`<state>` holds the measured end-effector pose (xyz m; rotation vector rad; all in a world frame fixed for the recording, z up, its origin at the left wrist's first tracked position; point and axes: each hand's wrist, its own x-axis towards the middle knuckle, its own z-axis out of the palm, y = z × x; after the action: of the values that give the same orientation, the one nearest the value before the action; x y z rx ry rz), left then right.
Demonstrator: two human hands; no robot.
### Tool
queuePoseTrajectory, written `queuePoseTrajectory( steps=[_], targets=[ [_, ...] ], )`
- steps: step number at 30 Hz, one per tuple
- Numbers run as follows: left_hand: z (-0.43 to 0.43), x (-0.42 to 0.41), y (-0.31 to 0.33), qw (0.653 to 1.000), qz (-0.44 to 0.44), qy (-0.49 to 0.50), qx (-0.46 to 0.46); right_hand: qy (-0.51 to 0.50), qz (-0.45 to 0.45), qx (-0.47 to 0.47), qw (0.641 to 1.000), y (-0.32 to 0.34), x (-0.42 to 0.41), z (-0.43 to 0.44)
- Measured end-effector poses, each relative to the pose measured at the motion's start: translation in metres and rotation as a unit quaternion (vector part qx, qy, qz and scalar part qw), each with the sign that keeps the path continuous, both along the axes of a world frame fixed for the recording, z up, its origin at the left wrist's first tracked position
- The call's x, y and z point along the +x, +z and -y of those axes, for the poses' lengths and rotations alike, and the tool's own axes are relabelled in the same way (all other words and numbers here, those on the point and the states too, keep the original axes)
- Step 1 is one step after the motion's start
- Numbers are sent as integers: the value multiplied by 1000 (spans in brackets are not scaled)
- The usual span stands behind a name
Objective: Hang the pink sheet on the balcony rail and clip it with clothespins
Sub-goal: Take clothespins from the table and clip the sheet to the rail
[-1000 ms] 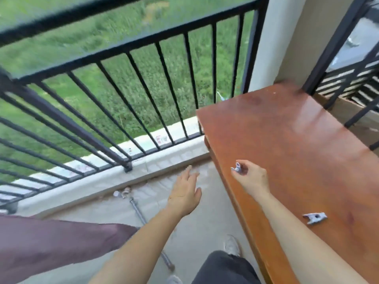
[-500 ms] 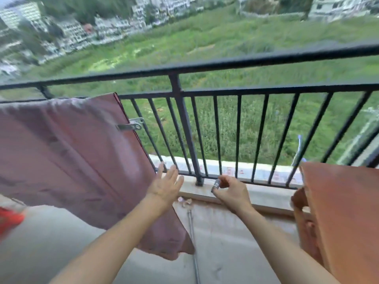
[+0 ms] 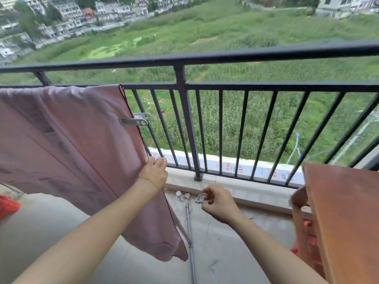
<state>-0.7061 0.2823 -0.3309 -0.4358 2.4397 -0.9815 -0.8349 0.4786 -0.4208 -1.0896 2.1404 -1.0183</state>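
The pink sheet [image 3: 67, 148] hangs over the lower bar of the black balcony rail [image 3: 225, 56] at the left. A grey clothespin [image 3: 134, 119] is clipped sideways on the sheet's right edge. My left hand [image 3: 153, 171] pinches that same edge lower down, close to the rail's bars. My right hand [image 3: 219, 202] is lower and to the right, above the floor, holding a second grey clothespin [image 3: 201, 198] between its fingertips.
A reddish-brown wooden table [image 3: 346, 218] stands at the right with red fabric under it. A metal rod [image 3: 189, 238] and small white bits lie on the concrete floor. Something red [image 3: 8, 204] lies at the far left. Fields and buildings lie beyond the rail.
My view swung left from the table to the rail. My left hand went from open to gripping the sheet's edge. My right hand carried the clothespin from the table toward the sheet.
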Motion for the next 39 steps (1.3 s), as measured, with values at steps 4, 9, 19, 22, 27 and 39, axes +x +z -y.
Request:
queuePoseTrajectory(
  steps=[4, 9, 19, 22, 27, 39],
  targets=[
    [-1, -23, 9, 992, 106, 71, 19, 6, 4, -6, 1000, 2, -3, 3],
    [3, -48, 14, 977, 104, 172, 76, 8, 18, -2, 1000, -2, -6, 1],
    [17, -68, 17, 941, -38, 223, 252, -51, 72, 9, 996, -13, -20, 4],
    [8, -65, 16, 962, 19, 193, 192, -66, 93, 23, 993, -15, -20, 14],
    [0, -58, -10, 976, 105, 162, 101, -60, 90, 59, 992, -27, -15, 24],
    [-3, -69, -80, 955, 103, 228, 159, -101, 135, 95, 981, -70, 1, 4]
  ],
)
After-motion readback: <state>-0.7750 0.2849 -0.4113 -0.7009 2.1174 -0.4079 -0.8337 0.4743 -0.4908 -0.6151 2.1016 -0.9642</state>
